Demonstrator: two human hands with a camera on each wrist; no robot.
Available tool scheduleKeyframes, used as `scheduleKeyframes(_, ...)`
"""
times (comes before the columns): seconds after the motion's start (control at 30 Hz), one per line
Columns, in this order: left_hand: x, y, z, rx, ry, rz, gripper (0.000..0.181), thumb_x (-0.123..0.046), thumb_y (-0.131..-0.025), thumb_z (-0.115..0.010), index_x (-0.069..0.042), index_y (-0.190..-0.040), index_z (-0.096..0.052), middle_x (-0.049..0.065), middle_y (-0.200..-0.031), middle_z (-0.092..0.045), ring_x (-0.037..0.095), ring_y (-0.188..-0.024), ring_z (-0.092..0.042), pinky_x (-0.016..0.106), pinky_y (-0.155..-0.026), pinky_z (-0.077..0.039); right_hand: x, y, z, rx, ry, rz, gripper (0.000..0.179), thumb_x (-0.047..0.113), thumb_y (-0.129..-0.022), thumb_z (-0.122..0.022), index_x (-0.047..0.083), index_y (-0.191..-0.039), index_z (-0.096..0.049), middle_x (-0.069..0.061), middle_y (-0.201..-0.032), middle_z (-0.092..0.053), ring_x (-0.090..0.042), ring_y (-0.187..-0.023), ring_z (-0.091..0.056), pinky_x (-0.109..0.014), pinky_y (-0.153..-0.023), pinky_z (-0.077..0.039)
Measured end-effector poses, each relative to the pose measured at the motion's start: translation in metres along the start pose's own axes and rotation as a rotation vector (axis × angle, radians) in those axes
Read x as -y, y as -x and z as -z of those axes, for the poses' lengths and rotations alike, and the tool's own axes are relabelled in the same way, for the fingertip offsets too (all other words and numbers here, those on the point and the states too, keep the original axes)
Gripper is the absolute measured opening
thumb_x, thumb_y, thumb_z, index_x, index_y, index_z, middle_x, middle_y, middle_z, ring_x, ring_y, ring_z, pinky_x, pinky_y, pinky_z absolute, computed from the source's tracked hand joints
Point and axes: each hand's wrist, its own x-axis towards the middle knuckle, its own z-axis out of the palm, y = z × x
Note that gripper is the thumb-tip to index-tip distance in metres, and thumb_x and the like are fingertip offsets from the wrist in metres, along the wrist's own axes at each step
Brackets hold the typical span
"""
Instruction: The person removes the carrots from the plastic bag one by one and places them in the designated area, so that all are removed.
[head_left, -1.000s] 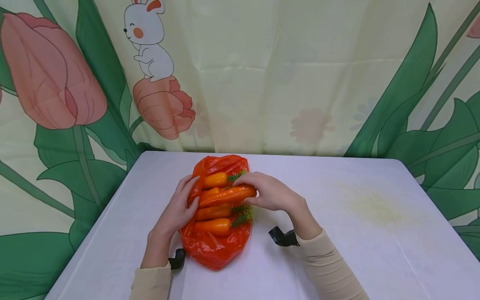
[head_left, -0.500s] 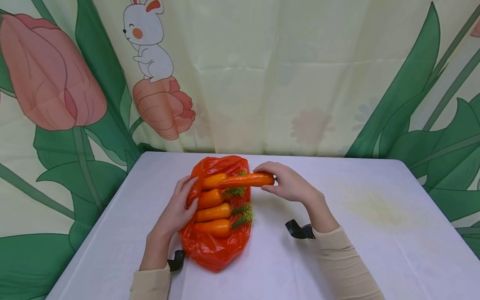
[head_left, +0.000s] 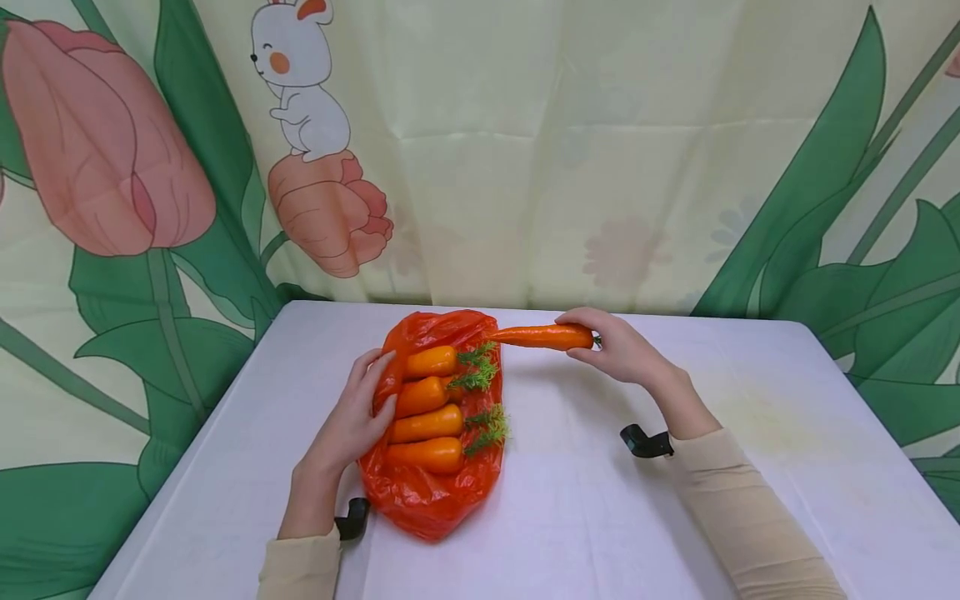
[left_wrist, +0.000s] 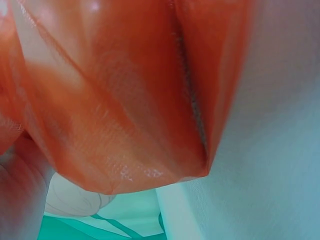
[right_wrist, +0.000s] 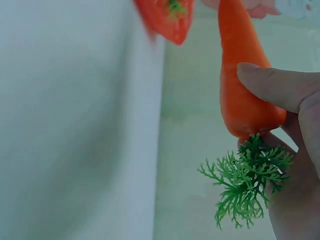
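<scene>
My right hand [head_left: 628, 348] pinches an orange carrot [head_left: 543, 337] by its thick end. This carrot is raised over the table, with its thin tip pointing left to the bag's upper right edge. Its green leafy top [right_wrist: 250, 175] hangs by the palm in the right wrist view. A red plastic bag [head_left: 442, 508] lies left of centre, its mouth spread open. Several carrots with green tops, one of them a carrot [head_left: 427, 425] near the middle, show in it side by side. My left hand [head_left: 354, 425] grips the bag's left side. In the left wrist view, red plastic [left_wrist: 125, 100] covers most of the hand.
A white cloth covers the table [head_left: 562, 517], whose far edge runs just behind the bag. Behind it hangs a curtain [head_left: 525, 167] printed with tulips and a rabbit. A black wrist camera [head_left: 645, 442] sits under the right wrist, another black camera [head_left: 352, 518] by the left.
My right hand has lifted one carrot out of the bag and carried it right and towards the far edge. My left hand has stayed on the bag.
</scene>
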Motion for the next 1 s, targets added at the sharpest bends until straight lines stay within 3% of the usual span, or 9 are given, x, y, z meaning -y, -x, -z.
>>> scheduleKeyframes(0.47, 0.000, 0.000, 0.001, -0.004, 0.000, -0.003, 0.065, -0.003, -0.098, -0.061, -0.013, -0.156, -0.035, 0.007, -0.158, -0.025, 0.031, -0.137, -0.038, 0.049, -0.105, -0.043, -0.041, -0.007, -0.014, 0.036, 0.029, -0.092, 0.046, 0.000, -0.089, -0.074, 0.005, -0.133, -0.062, -0.014, -0.124, -0.063, -0.031, -0.106, -0.056, -0.049, -0.095, -0.045)
scheduleKeyframes(0.7, 0.000, -0.001, 0.001, -0.001, -0.001, 0.008, 0.064, -0.005, -0.098, -0.062, -0.014, -0.156, -0.036, 0.006, -0.158, -0.026, 0.030, -0.139, -0.037, 0.049, -0.106, -0.043, -0.054, -0.012, -0.019, 0.099, 0.034, -0.166, 0.045, 0.003, -0.091, -0.071, 0.005, -0.136, -0.060, -0.015, -0.130, -0.061, -0.034, -0.119, -0.054, -0.052, -0.107, -0.039)
scheduleKeyframes(1.0, 0.002, -0.001, 0.001, -0.006, 0.002, 0.004, 0.064, -0.004, -0.097, -0.064, -0.013, -0.155, -0.038, 0.006, -0.157, -0.027, 0.030, -0.138, -0.038, 0.048, -0.104, -0.044, -0.058, -0.015, -0.026, 0.140, 0.053, -0.199, 0.045, 0.006, -0.092, -0.071, 0.004, -0.136, -0.060, -0.016, -0.130, -0.061, -0.035, -0.121, -0.053, -0.053, -0.109, -0.037)
